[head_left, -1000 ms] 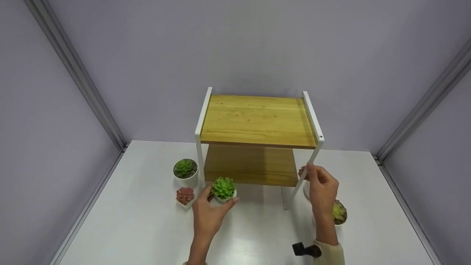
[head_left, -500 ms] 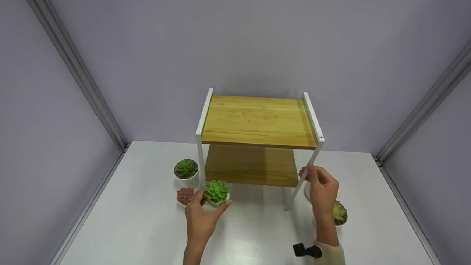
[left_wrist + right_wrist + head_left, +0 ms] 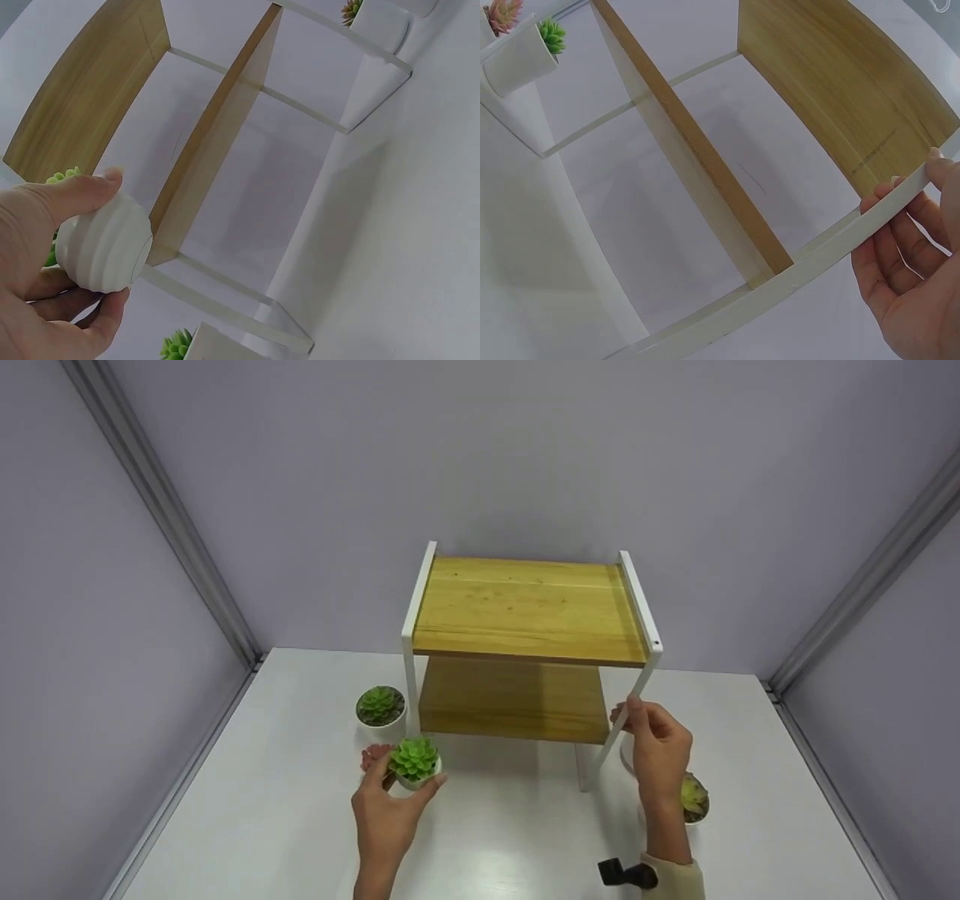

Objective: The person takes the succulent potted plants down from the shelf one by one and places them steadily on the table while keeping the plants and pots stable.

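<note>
My left hand [image 3: 386,817] holds a small potted green succulent [image 3: 414,757] between thumb and fingers, in front of the shelf's left leg. Its white ribbed pot [image 3: 105,244] appears raised above the table in the left wrist view. A two-tier shelf [image 3: 532,607] with wooden boards and a white metal frame stands at the middle. My right hand [image 3: 661,750] pinches its right front leg [image 3: 621,720], thumb in front and fingers behind. Just beyond my left fingers sits a pink succulent [image 3: 373,754], partly hidden by them.
Left of the shelf stands another green succulent [image 3: 380,706] in a white pot. At the right, my forearm partly covers a yellow-green potted succulent [image 3: 694,799]; a further white pot [image 3: 627,754] shows behind the right hand. Walls enclose the white table [image 3: 247,825].
My left hand has moved left and slightly nearer with the succulent, now covering part of the pink one. The right hand stays on the shelf leg.
</note>
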`<state>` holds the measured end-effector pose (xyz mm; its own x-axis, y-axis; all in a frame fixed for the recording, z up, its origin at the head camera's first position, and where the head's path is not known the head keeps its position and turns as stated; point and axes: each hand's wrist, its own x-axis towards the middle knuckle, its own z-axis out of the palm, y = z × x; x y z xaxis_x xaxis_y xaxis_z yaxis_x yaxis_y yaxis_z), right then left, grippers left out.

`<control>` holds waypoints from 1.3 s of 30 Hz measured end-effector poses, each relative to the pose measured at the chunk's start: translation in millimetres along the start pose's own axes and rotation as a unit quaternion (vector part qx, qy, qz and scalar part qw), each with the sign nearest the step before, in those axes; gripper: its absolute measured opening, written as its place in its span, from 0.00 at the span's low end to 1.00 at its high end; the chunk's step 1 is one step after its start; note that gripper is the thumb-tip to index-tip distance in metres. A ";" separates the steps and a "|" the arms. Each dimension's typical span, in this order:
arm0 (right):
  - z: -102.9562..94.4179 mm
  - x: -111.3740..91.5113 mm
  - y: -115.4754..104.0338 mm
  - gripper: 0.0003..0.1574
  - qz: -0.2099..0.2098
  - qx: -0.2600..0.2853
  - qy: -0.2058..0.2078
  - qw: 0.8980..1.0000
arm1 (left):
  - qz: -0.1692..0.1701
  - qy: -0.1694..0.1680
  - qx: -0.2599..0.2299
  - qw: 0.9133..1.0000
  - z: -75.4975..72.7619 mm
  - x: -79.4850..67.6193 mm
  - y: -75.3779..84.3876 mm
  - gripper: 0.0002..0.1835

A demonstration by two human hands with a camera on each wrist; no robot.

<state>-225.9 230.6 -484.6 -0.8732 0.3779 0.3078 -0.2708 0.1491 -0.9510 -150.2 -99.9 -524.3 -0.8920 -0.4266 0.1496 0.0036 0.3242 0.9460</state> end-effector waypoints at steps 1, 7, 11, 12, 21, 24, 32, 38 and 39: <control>0.2 -0.1 -0.1 0.23 0.001 0.001 0.001 1.000 | 0.000 0.003 0.000 1.000 -1.5 0.5 -1.2 0.39; 2.0 0.2 -0.4 0.21 -0.011 0.020 0.000 1.000 | -0.002 0.007 0.001 1.000 -11.3 6.8 -9.8 0.44; 3.2 -0.4 -1.0 0.21 -0.013 0.019 0.001 1.000 | -0.001 0.014 0.014 1.000 -16.6 13.9 -17.3 0.44; 3.5 -0.7 -1.1 0.21 -0.013 0.019 0.001 1.000 | 0.000 0.017 0.020 1.000 -17.7 16.0 -19.2 0.43; 3.4 -3.6 -1.7 0.21 -0.011 0.023 0.005 1.000 | 0.022 0.020 0.062 0.998 -23.3 29.5 -30.2 0.38; 3.7 -3.8 -2.2 0.22 -0.009 0.022 0.005 1.000 | 0.026 0.023 0.068 0.997 -25.4 33.4 -30.9 0.38; 6.6 -2.6 -2.0 0.21 -0.016 0.025 -0.006 1.000 | 0.049 0.033 0.076 0.995 -41.7 49.4 -30.3 0.39; 5.8 -2.5 -2.1 0.21 -0.011 0.043 -0.004 0.999 | 0.063 0.045 0.062 0.995 -49.4 58.2 -30.8 0.38; 5.8 -2.3 -2.2 0.21 -0.011 0.042 -0.003 0.999 | 0.067 0.045 0.060 0.995 -50.1 59.6 -31.1 0.38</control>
<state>-225.6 224.1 -483.4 -0.8691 0.3690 0.3295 -0.3237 0.0794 -0.9428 -180.9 -177.7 -530.4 -0.8425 -0.4455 0.3028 0.0611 0.4794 0.8754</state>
